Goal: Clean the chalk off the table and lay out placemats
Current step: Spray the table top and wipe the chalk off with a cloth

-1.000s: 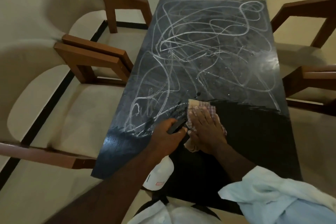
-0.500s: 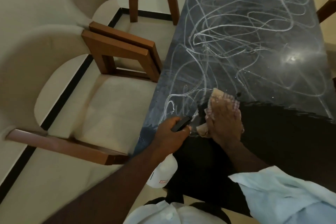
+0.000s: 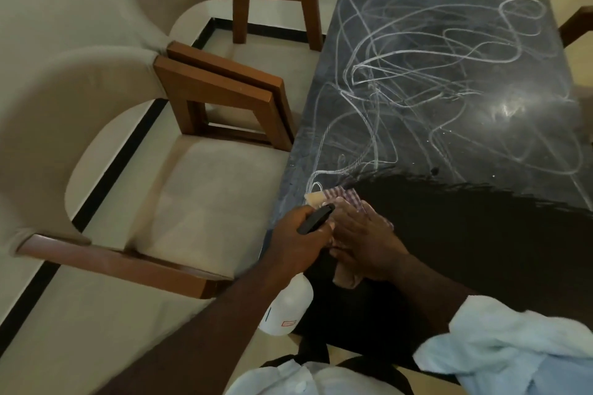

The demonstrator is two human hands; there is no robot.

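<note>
A black table [image 3: 481, 250] carries white chalk scribbles [image 3: 417, 74] over its far half; the near half is wiped dark. My right hand [image 3: 362, 240] presses flat on a checked cloth [image 3: 346, 199] near the table's left edge, at the border between chalk and clean surface. My left hand [image 3: 298, 240] grips the black trigger head of a white spray bottle [image 3: 288, 308], which hangs just off the table's left edge, beside the right hand. No placemats are in view.
Two beige upholstered chairs with brown wooden arms [image 3: 224, 90] stand close along the table's left side. A wooden chair arm [image 3: 577, 22] shows at the far right. A cream wall with a black skirting strip [image 3: 122, 154] runs behind the left chairs.
My right hand has slid the cloth leftward to the table's left edge, widening the wiped area. The left hand with the bottle stayed beside it. The view shifted left.
</note>
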